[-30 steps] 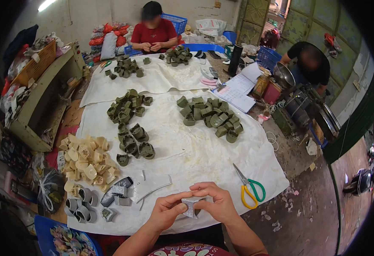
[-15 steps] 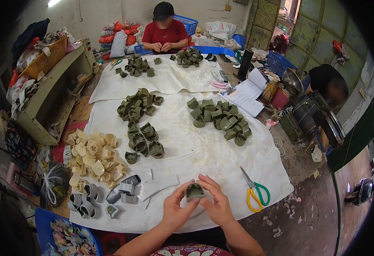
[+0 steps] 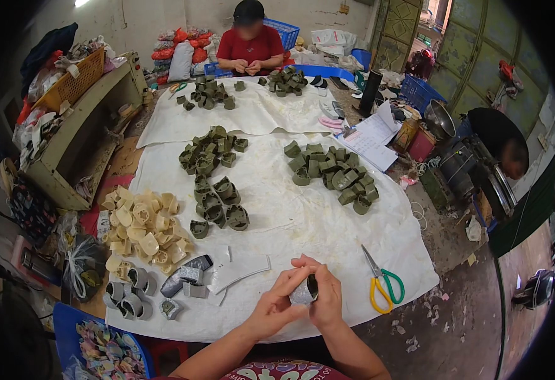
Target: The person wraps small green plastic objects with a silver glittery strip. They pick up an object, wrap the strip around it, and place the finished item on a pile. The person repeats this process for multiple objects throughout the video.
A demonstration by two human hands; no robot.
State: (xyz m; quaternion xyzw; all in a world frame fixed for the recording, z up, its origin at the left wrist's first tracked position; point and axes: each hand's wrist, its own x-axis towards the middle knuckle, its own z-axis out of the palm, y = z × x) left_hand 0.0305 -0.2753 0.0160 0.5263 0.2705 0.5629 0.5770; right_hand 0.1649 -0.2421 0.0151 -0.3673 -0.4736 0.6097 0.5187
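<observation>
On the white-covered tabletop [image 3: 268, 218] we see grey ring-like pieces [image 3: 132, 294] at the left, just beside a cream pile [image 3: 145, 229], then a flat silver strip [image 3: 244, 271]. Next, our left hand [image 3: 272, 313] has its fingers closed over a silver-grey piece [image 3: 302, 294]; our right hand [image 3: 328, 304] curls its fingers around the piece's right side. Further right, yellow-and-green-handled scissors [image 3: 377, 276] lie near our right hand.

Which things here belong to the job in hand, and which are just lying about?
Likely the job: silver-grey piece, between left hand and right hand; grey rings; olive pieces; pale curved strip; perhaps scissors.

Apparently lying about: clipboard papers; metal bowl; orange basket.
</observation>
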